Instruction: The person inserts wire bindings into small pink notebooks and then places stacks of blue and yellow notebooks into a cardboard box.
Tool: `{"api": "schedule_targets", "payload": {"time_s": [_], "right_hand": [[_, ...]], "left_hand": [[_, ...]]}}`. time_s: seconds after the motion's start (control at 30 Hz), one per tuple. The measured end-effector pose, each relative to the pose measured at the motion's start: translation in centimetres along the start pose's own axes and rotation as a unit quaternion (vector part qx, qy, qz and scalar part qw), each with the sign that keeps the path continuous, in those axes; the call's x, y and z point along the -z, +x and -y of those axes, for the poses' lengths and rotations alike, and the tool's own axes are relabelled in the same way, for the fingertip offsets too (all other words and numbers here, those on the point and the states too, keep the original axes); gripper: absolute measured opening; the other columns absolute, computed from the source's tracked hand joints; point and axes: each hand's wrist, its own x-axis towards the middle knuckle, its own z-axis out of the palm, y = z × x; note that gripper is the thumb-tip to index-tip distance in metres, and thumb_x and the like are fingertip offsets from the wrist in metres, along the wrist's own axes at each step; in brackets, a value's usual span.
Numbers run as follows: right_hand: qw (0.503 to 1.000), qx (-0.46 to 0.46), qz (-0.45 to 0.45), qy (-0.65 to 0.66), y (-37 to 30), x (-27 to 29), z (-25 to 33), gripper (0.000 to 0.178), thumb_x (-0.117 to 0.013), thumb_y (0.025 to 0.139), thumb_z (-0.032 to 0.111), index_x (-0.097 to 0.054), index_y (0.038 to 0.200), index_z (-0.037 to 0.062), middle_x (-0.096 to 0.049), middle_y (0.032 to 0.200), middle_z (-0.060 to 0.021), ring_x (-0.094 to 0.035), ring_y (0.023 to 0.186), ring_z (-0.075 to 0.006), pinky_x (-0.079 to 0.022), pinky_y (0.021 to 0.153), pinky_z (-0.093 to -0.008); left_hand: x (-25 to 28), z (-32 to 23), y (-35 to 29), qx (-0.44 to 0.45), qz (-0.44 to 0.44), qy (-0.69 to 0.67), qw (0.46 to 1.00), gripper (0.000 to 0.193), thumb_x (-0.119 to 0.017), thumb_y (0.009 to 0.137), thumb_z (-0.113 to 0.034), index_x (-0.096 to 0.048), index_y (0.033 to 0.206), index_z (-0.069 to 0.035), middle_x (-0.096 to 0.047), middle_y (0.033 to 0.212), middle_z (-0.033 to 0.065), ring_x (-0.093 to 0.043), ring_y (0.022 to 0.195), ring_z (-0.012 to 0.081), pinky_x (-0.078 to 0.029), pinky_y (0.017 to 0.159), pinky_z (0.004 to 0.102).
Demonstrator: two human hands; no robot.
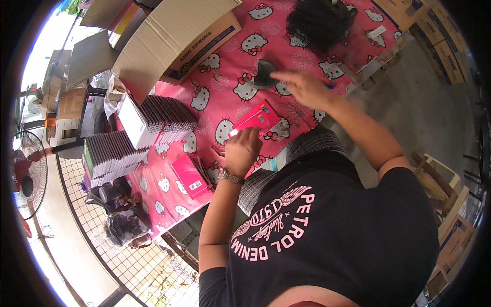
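My left hand point(244, 149), with a wristwatch, lies at the near left corner of a bright pink notebook point(261, 116) on the table. Its fingers are bent down over that corner, and their tips are partly hidden. My right hand point(306, 88) is raised with fingers stretched toward a small dark green dish point(265, 74), the fingertips at its rim. No object shows in the right hand. To the left of my left hand lie pink spiral notebooks point(192, 176) with a pale label.
Tall stacks of spiral notebooks point(158, 123) stand at the left, beside an open cardboard box point(202, 48). A heap of black binding coils point(319, 25) lies on the far side of the pink patterned tablecloth point(209, 110). Black plastic bags point(128, 222) sit at the left edge.
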Motion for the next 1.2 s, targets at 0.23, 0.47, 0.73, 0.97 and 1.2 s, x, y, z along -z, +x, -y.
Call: {"api": "schedule_targets", "payload": {"time_s": [0.23, 0.47, 0.73, 0.97, 1.2], "right_hand": [[0.937, -0.208, 0.166, 0.228, -5.5, -7.2, 6.3, 0.073, -0.058, 0.096, 0.043, -0.031, 0.151, 0.0055, -0.066, 0.085, -0.0200, -0.064, 0.077, -0.0284, -0.049, 0.078, -0.0366], [0.993, -0.030, 0.090, 0.065, -3.0, -5.3, 4.1, 0.032, -0.053, 0.100, 0.027, -0.065, 0.126, 0.0136, -0.065, 0.096, -0.0132, -0.064, 0.089, -0.0319, -0.050, 0.080, -0.0400], [0.993, 0.100, 0.067, 0.011, -1.8, -4.6, 3.9, 0.025, -0.070, 0.081, 0.003, -0.074, 0.105, 0.0115, -0.062, 0.099, -0.0056, -0.061, 0.091, -0.0226, -0.050, 0.078, -0.0352], [0.996, 0.058, 0.041, 0.054, -2.5, -5.0, 4.6, 0.024, -0.070, 0.077, -0.002, -0.072, 0.099, 0.0089, -0.059, 0.093, -0.0072, -0.061, 0.086, -0.0254, -0.050, 0.075, -0.0378], [0.991, 0.101, 0.069, 0.046, -2.3, -4.8, 3.5, 0.023, -0.068, 0.080, 0.000, -0.071, 0.101, 0.0096, -0.059, 0.095, -0.0078, -0.062, 0.086, -0.0280, -0.049, 0.075, -0.0394]], "left_hand": [[-1.3, 0.2, 2.5, 0.094, -0.088, 0.111, 0.985, 0.025, -0.062, 0.083, -0.011, -0.056, 0.108, -0.008, -0.062, 0.096, 0.0099, -0.058, 0.094, 0.0296, -0.041, 0.092, 0.0441], [-1.0, 0.4, 1.5, 0.069, -0.069, 0.042, 0.994, 0.021, -0.064, 0.085, -0.011, -0.057, 0.105, -0.009, -0.061, 0.093, 0.0088, -0.058, 0.090, 0.0280, -0.040, 0.087, 0.0431], [-0.5, 0.1, 1.1, 0.063, -0.086, -0.003, 0.994, 0.020, -0.065, 0.087, -0.010, -0.060, 0.106, -0.007, -0.064, 0.096, 0.0094, -0.059, 0.091, 0.0294, -0.040, 0.088, 0.0429], [-0.9, 0.3, 0.8, 0.072, -0.096, 0.005, 0.993, 0.018, -0.064, 0.088, -0.009, -0.060, 0.105, -0.007, -0.065, 0.094, 0.0090, -0.059, 0.089, 0.0288, -0.040, 0.085, 0.0416], [-1.1, 0.2, 1.0, 0.080, -0.105, -0.001, 0.991, 0.018, -0.065, 0.086, -0.010, -0.060, 0.103, -0.008, -0.063, 0.089, 0.0105, -0.059, 0.088, 0.0305, -0.041, 0.085, 0.0426]]}}
